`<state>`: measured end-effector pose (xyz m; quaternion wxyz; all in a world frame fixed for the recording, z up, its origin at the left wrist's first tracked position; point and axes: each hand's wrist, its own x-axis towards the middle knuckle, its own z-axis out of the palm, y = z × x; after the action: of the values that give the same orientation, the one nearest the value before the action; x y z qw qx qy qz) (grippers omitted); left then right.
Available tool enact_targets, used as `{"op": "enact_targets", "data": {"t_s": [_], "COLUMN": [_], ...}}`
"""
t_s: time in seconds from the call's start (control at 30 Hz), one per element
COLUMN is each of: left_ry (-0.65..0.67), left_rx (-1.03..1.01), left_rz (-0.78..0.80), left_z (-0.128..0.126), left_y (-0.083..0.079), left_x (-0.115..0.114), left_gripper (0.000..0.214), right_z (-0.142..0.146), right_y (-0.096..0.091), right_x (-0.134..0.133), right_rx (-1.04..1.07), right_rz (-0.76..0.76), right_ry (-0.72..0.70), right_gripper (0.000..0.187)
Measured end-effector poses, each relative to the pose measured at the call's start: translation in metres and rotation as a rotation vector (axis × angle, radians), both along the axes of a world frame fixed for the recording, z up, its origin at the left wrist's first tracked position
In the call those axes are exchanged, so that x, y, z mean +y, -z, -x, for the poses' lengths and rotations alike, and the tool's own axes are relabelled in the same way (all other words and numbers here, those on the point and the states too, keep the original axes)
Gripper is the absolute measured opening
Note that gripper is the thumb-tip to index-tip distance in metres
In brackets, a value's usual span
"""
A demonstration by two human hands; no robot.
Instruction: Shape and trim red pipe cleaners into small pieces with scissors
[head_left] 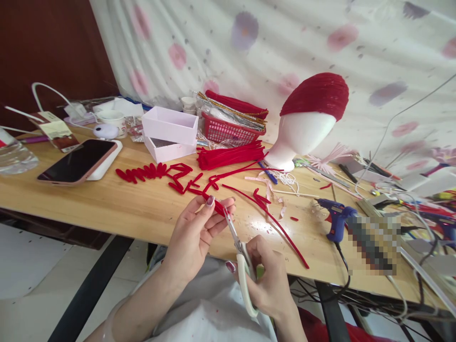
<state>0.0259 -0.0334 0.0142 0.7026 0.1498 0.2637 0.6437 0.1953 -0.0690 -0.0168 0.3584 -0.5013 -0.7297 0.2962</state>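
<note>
Between the thumb and fingers of my left hand (194, 232) is a short piece of red pipe cleaner (213, 205). My right hand (269, 273) grips the pale handles of a pair of scissors (242, 280). Their blade tips meet the end of the red piece, close to my left fingertips. Just beyond my left hand lie several bent red pieces (181, 176) and a row of small red loops (140, 173). One long red pipe cleaner (274, 219) stretches across the table to the right of the scissors.
A bundle of red pipe cleaners (231, 156) lies before a red basket (228, 130). Behind stands a white foam head (299, 135) with a red cap (317, 97). A blue glue gun (335, 216) is at right; white boxes (170, 126) and a phone (76, 161) are at left.
</note>
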Motion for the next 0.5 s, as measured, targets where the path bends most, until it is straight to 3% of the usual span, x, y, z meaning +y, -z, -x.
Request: {"op": "enact_targets", "data": {"t_s": [0.5], "left_ry": [-0.010], "left_rx": [-0.053], "left_rz": [0.014], "left_z": [-0.0024], "left_y": [0.0018], "left_x": [0.0008], "left_gripper": [0.005], "right_z": [-0.0004], "right_y": [0.0054], "right_x": [0.0005], "right_rx": [-0.061], "right_rz": [-0.075], "right_ry": [0.039], "right_gripper": [0.034]}}
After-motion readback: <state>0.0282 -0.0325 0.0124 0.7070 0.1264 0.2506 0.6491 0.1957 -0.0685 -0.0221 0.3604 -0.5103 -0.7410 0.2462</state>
